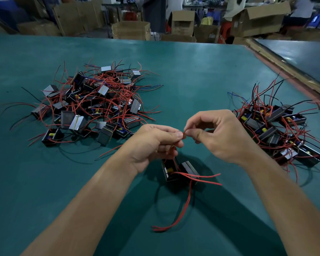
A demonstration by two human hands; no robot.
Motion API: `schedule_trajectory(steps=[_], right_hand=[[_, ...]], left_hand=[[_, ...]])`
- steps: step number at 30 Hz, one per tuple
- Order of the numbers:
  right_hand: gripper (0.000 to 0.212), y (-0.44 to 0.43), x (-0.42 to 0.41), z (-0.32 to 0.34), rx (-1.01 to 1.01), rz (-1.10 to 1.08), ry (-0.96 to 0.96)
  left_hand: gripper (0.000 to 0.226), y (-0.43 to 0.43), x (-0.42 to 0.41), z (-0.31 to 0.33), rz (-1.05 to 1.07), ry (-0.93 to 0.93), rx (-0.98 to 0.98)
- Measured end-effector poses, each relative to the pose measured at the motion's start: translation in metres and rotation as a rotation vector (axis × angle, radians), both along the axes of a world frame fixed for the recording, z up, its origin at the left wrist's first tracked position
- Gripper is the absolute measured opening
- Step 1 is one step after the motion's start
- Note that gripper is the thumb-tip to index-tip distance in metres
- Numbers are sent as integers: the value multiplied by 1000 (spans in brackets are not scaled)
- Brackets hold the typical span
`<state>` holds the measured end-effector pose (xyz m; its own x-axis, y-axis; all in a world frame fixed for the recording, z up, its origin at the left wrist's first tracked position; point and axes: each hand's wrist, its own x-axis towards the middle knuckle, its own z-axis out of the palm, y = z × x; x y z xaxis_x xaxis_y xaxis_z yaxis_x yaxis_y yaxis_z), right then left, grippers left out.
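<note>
My left hand (155, 143) and right hand (220, 133) are close together in front of me, fingertips nearly meeting. Both pinch the end of a red wire (183, 134) between thumb and forefinger. My left hand's lower fingers are curled round more of the red lead running down. Right under the hands are two small black modules (179, 170) side by side, one showing a yellow part. I can't tell if they rest on the mat or hang just off it. Their loose red leads (201, 176) fan out to the right and trail down toward me. All this is on the green table (192, 74), near its front middle. Left pile (92, 104): a big tangle of the same black modules with red, black and a few blue wires, well apart from my hands. Right pile (281, 130): a smaller, tidier heap near my right hand. Beyond the far edge are cardboard boxes (131, 30), some open.
</note>
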<state>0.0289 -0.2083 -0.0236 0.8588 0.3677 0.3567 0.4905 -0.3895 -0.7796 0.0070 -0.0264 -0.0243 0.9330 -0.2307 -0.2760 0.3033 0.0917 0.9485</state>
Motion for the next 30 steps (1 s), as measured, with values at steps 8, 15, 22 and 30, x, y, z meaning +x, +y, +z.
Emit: schedule_trajectory(steps=[8,15,22,30], right_hand=[[23,0,-3,5,148,-31,497],[20,-1,-3,8,204,0,641],[19,0,-3,4,64,6,72],[10,5,-5,0,-22,-50,-170]], left_hand=[[13,-5,-2,-6,103,-423,240],[14,-5,-2,-9,114,-609,426],[11,-1,-2,-1,28,-188,62],[7,8,1,1,-80,-29,-37]])
